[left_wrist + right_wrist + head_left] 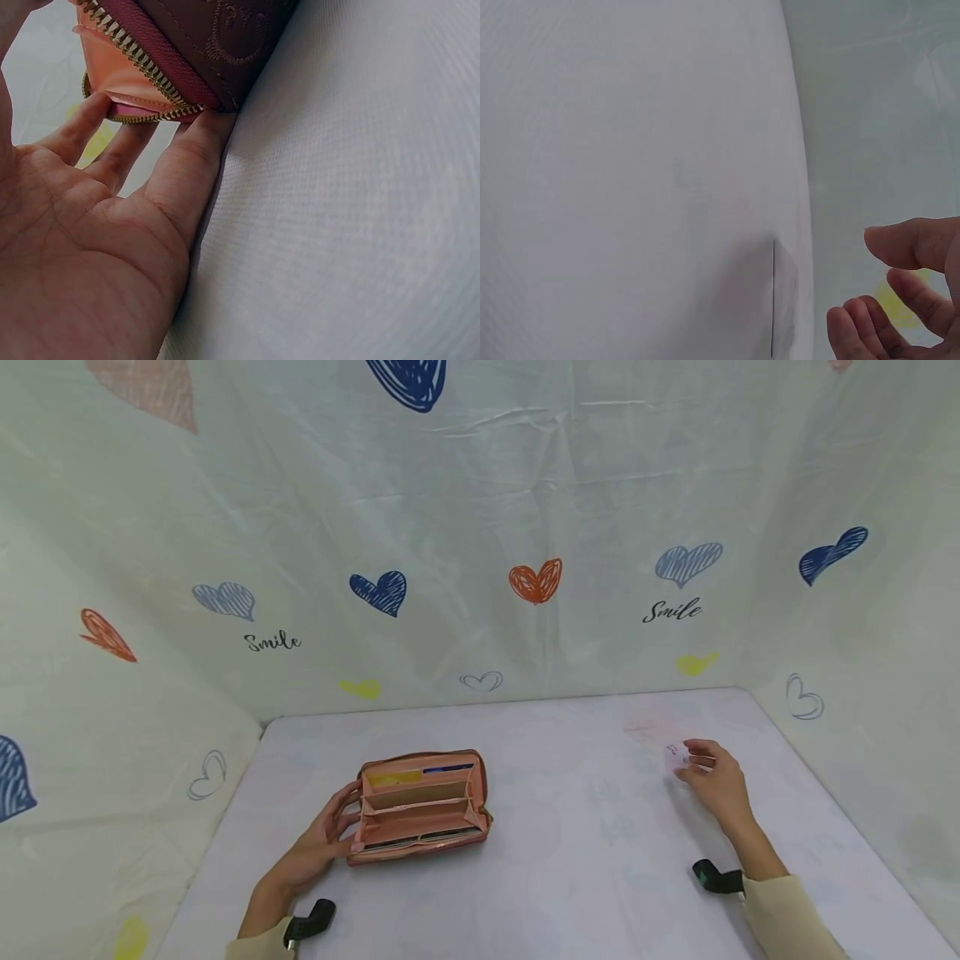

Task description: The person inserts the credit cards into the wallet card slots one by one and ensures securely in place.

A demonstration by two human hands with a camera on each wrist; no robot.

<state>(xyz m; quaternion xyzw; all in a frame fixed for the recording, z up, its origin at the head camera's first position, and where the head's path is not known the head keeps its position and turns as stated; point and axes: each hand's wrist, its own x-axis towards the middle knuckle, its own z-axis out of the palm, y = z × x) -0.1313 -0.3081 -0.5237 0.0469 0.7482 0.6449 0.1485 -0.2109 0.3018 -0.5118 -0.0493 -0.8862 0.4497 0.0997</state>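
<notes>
On the table's left half lies an unzipped pink wallet (423, 806), its compartments facing up. My left hand (322, 839) grips its left end, thumb at the near edge and fingers along the side. In the left wrist view, the brass zipper and dark embossed cover of the wallet (187, 37) show at the fingertips. My right hand (712, 777) is at the far right, thumb and fingers spread beside a small pale card (675, 753) with reddish print. The right wrist view shows the card (784, 300) nearly edge-on, apart from the fingers; whether it touches the table I cannot tell.
The white table (570, 860) ends at a curtain (465, 635) with printed hearts, which also runs down both sides. Inside the wallet are a yellow item (395, 778), a blue-edged item (447, 768) and several thin cards in the near slots.
</notes>
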